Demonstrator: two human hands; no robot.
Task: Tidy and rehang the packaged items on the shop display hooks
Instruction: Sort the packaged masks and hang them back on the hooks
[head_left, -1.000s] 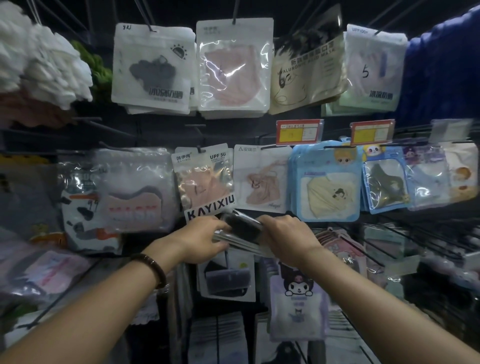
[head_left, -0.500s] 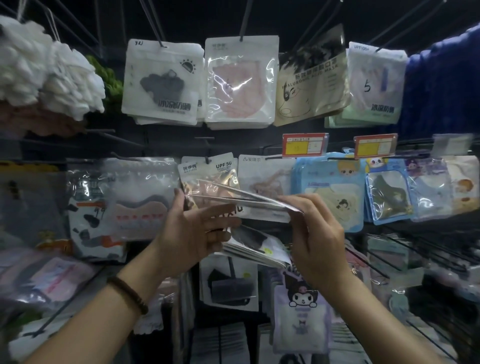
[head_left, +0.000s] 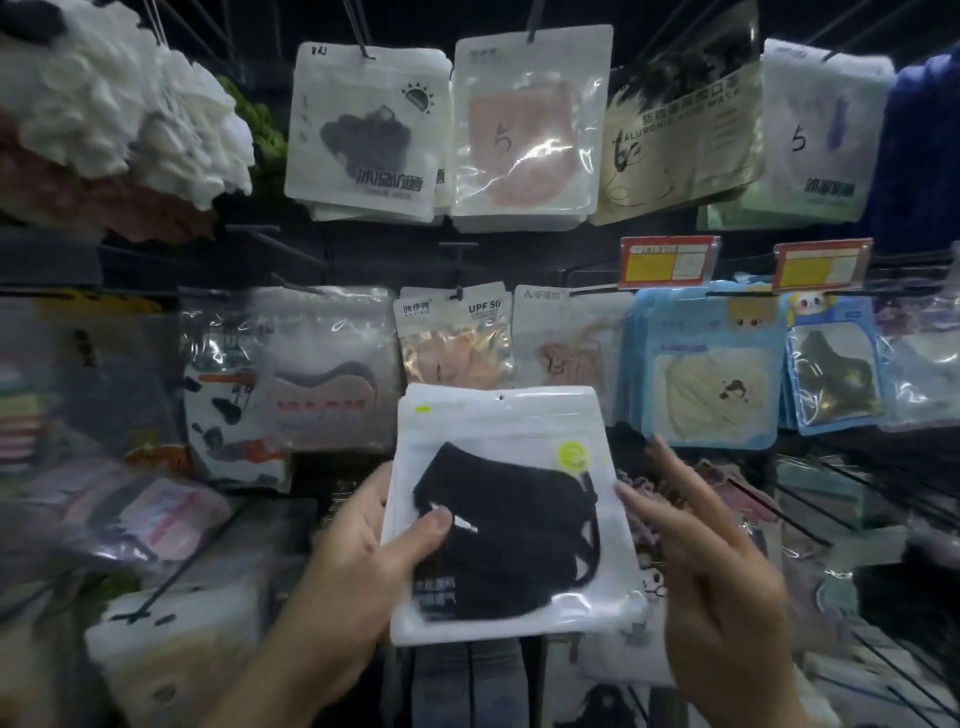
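Your left hand (head_left: 358, 561) pinches the black mask packet (head_left: 501, 519); right hand (head_left: 711, 561) open beside it. Light, slick, floppy: hold near its hang hole (head_left: 501, 398).

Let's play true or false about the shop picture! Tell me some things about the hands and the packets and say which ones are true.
1. The left hand holds a white packet with a black mask inside. True.
2. The right hand grips the packet tightly. False: its fingers are spread open beside the packet's right edge.
3. The held packet hangs on a hook. False: it is in the hand, off the hooks.
4. A packet with a pink mask hangs in the top row. True.
5. Both price tags are green. False: they are red and yellow.
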